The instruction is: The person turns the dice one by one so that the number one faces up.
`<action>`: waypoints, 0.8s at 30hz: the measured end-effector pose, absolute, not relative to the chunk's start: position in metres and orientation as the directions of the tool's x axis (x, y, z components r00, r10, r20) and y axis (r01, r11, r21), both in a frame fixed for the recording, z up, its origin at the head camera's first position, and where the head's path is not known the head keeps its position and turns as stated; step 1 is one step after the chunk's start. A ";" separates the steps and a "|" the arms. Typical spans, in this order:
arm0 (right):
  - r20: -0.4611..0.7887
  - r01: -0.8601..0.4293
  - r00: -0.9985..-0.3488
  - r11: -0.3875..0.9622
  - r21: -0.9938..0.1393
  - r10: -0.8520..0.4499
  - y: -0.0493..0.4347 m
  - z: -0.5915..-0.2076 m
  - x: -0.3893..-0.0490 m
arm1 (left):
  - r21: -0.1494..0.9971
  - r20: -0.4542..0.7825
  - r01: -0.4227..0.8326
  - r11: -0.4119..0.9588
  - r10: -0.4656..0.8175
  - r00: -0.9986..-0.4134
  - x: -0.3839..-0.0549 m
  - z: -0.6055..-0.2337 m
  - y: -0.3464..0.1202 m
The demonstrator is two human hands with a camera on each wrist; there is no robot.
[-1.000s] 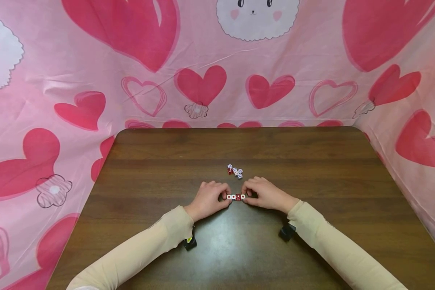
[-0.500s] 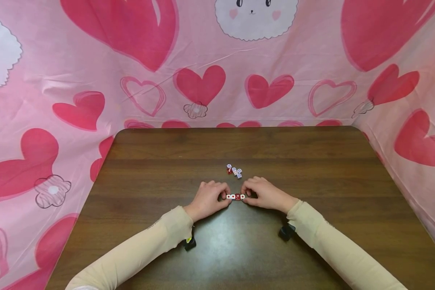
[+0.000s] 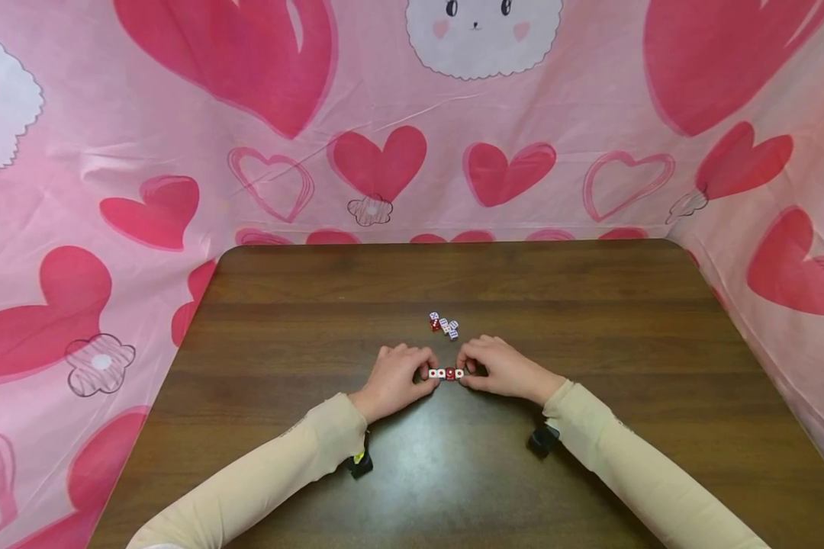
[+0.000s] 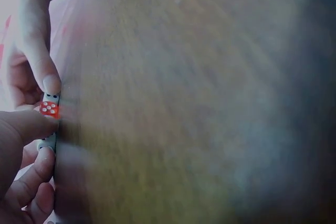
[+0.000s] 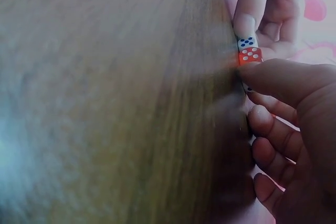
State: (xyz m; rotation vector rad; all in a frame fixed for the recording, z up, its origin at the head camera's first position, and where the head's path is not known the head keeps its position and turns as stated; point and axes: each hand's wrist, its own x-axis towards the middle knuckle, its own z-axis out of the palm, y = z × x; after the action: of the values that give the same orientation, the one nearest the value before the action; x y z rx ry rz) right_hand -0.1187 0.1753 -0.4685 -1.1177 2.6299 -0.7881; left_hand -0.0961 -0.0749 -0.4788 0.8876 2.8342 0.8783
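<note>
A short row of several dice stands on the wooden table in the head view, white ones with red single dots plus one red die (image 3: pixel 450 374). My left hand (image 3: pixel 394 381) pinches the white die (image 3: pixel 433 374) at the row's left end between thumb and fingers. At the opposite end, my right hand (image 3: pixel 504 370) pinches another white die (image 3: pixel 459 374). Both wrist views show thumbs pressed along the near side of the row, partly covering it. The red die (image 5: pixel 250 55) shows white pips there, beside a white die (image 5: pixel 246 42) with blue pips.
Just beyond the row lies a loose cluster of several dice, among them a red die (image 3: pixel 436 325) and a white die (image 3: pixel 453 335). The brown table (image 3: pixel 302 290) reaches back to a pink heart-patterned cloth (image 3: pixel 446 175) hanging behind it and at both sides.
</note>
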 end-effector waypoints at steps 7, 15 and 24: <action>0.046 -0.620 -0.695 0.566 -0.543 -0.718 0.177 -0.471 -0.119 | 0.607 0.107 0.469 0.641 0.519 -0.848 -0.095 -0.478 -0.078; 0.053 -0.629 -0.691 0.564 -0.535 -0.721 0.177 -0.473 -0.121 | 0.616 0.101 0.455 0.643 0.508 -0.855 -0.094 -0.477 -0.079; 0.047 -0.622 -0.696 0.569 -0.539 -0.717 0.176 -0.472 -0.121 | 0.620 0.111 0.455 0.640 0.502 -0.858 -0.094 -0.479 -0.079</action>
State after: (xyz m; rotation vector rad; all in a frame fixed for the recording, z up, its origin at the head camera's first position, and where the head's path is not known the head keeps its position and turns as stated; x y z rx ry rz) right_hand -0.1205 0.1757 -0.4717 -1.1297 2.6217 -0.7960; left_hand -0.0943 -0.0791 -0.4792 0.8125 2.7793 1.0202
